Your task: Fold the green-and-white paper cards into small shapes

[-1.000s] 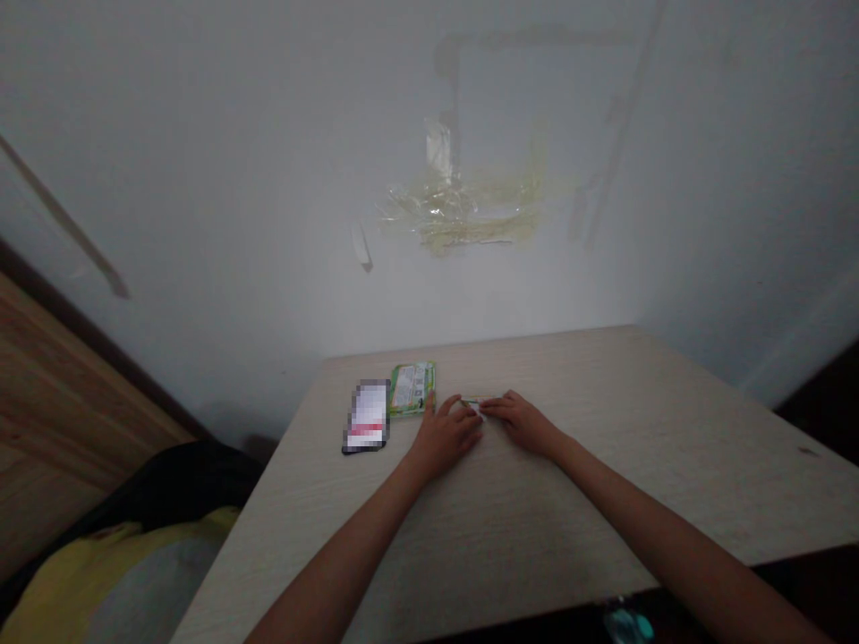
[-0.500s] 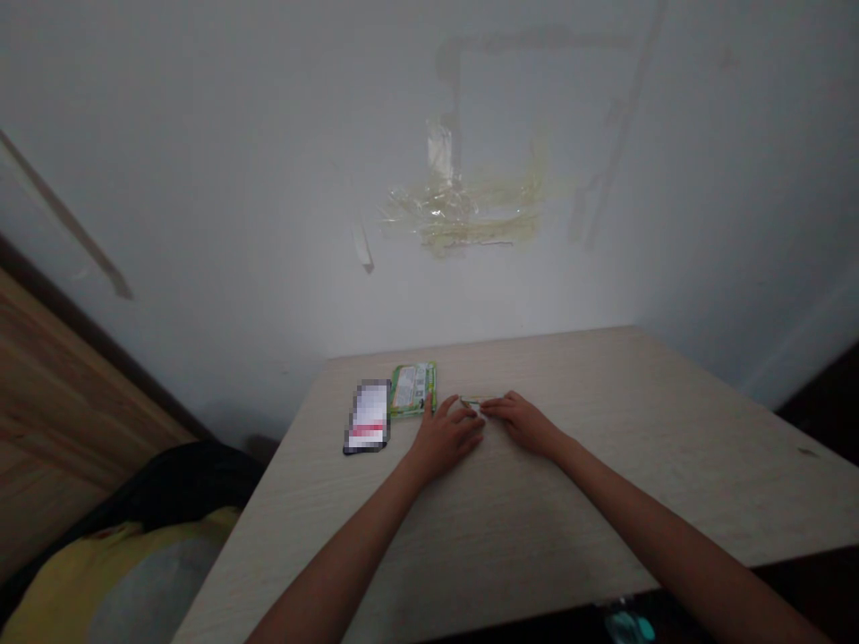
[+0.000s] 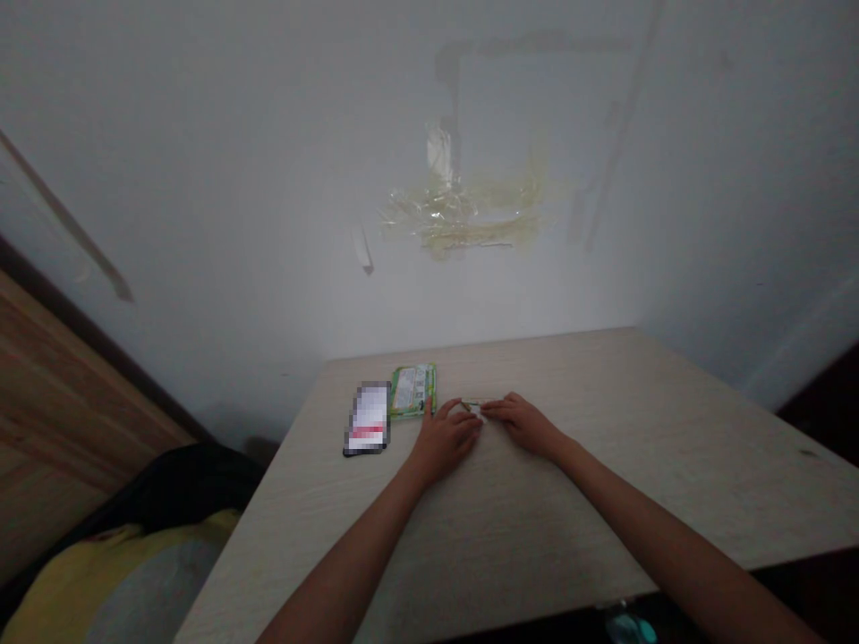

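A small, thin, pale piece (image 3: 472,402) with a darker edge lies on the table between my two hands; its kind is too small to make out. My left hand (image 3: 446,440) is palm down, its index finger and thumb closed at the near left part of the piece. Its outer fingers are spread, one reaching the edge of a green-and-white printed packet (image 3: 412,390). From the other side my right hand (image 3: 527,424) presses its fingertips together on the right end of the piece. Fingers cover part of it.
Left of the packet lies a phone (image 3: 368,419), its screen lit and blurred. The pale wooden table (image 3: 604,385) meets a wall with peeling tape (image 3: 463,215). A yellow-and-grey item (image 3: 127,581) is at lower left. Something turquoise (image 3: 631,628) shows below the table's front edge.
My left fingers have shifted slightly on the small piece, drawing a little closer together. My right hand stays nearly still. The packet and phone have not moved.
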`<state>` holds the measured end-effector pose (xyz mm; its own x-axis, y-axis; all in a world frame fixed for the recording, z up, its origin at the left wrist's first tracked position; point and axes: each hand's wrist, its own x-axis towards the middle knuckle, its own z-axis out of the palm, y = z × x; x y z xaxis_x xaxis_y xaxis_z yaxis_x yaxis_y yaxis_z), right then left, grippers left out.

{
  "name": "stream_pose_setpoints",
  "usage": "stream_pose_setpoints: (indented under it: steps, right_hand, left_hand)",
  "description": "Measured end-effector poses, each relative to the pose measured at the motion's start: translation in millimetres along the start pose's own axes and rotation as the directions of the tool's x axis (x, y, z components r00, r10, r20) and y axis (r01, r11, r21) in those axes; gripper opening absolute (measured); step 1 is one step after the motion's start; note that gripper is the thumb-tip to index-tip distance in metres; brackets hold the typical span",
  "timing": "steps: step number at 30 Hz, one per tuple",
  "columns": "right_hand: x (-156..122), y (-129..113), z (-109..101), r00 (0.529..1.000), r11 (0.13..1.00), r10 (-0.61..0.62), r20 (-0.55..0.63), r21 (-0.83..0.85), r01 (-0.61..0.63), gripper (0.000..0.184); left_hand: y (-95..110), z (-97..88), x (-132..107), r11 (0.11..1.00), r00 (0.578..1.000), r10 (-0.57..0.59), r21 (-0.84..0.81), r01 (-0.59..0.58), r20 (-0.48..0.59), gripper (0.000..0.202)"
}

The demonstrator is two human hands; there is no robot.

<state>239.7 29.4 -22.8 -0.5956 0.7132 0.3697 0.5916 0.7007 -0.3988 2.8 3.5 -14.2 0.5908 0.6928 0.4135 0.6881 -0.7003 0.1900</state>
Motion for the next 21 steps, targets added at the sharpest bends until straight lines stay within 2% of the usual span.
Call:
stream_pose_setpoints:
  steps: [7,21]
  right_hand:
    - [-1.7,2.5,-0.1,1.0,0.999,0.014,-0.01,0.043,-0.013,0.047]
    - [-3.0,-1.8,-1.7,0.998,1.0,0.021,-0.055,0.021,-0.02,0.042]
  left_hand:
    - [2.9,0.3,-0.1,0.998,0.999,0.011,0.059,-0.009,-0.031,0.027]
    - [0.2,3.4,-0.2,0.997,0.999,-0.034,0.067,0.034,-0.002,0.03]
